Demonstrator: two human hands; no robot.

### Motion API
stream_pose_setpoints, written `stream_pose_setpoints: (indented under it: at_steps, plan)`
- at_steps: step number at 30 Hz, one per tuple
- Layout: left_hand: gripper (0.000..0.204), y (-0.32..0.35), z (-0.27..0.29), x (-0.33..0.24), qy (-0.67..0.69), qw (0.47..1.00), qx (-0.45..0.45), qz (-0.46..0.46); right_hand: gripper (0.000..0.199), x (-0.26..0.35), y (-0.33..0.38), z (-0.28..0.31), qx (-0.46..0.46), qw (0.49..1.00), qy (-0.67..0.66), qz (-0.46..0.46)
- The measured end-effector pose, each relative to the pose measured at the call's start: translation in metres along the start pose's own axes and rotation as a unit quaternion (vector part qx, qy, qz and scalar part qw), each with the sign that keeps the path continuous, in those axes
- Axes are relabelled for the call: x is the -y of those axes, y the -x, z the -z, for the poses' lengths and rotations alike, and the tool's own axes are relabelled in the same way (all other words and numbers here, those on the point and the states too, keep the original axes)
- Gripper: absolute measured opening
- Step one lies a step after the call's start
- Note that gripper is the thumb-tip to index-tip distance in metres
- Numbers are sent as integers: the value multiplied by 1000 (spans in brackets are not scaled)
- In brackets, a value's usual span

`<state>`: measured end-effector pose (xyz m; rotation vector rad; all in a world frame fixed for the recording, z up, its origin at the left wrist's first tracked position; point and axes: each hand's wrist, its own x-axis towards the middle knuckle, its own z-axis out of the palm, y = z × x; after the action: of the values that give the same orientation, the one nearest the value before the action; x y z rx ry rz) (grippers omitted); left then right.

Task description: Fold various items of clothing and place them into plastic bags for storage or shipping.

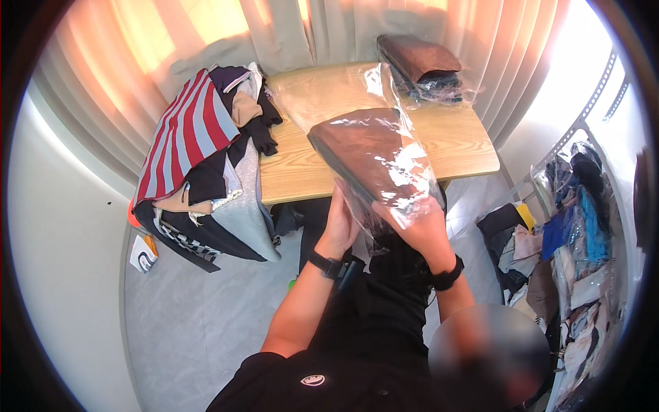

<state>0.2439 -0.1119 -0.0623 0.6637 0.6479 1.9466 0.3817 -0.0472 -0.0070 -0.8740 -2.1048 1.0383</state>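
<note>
A folded brown garment lies inside a clear plastic bag, held up over the near edge of the table. The bag's slack end stretches away past the garment over the tabletop. My left hand is closed on the bag's near left side, its fingertips partly hidden behind it. At the near right corner, my right hand grips the bagged garment. Shiny plastic covers some of the right fingers, and I cannot tell whether they are inside the bag or behind a fold.
Loose clothes, including a red-and-grey striped garment, are heaped at the table's left end. Another bagged brown garment rests at the back right of the wooden table. To the right, a rack holds bagged clothes, with more clothes piled beside it.
</note>
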Motion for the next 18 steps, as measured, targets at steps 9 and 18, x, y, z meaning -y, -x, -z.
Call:
stream_pose_setpoints:
  at_steps: [9,18]
  plan:
    - [78,-2,5,38,153,983,-52,92,96,-6,-63,-9,15,965,256,-58]
    - [77,10,12,15,229,965,-17,127,96,-21,14,16,153,926,299,172]
